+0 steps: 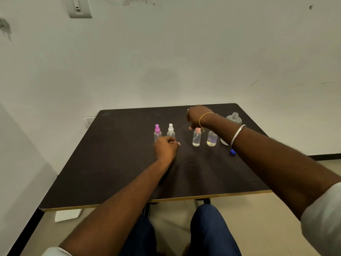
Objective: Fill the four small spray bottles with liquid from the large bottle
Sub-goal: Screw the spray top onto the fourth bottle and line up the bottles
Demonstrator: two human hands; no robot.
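Hanging above the upright clear peach-capped spray bottle (196, 138), my right hand (198, 116) points its fingers (191, 128) down at the cap; I cannot tell whether they pinch it. My left hand (166, 149), farther off, curls its fingers, holding nothing.

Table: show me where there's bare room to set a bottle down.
Bare: the whole left side of the table, left of the purple-capped spray bottle; also the near strip along the front edge. Crowded: the right rear, where the pink-capped spray bottle, uncapped small bottle, large bottle, small blue object and right hand cluster.
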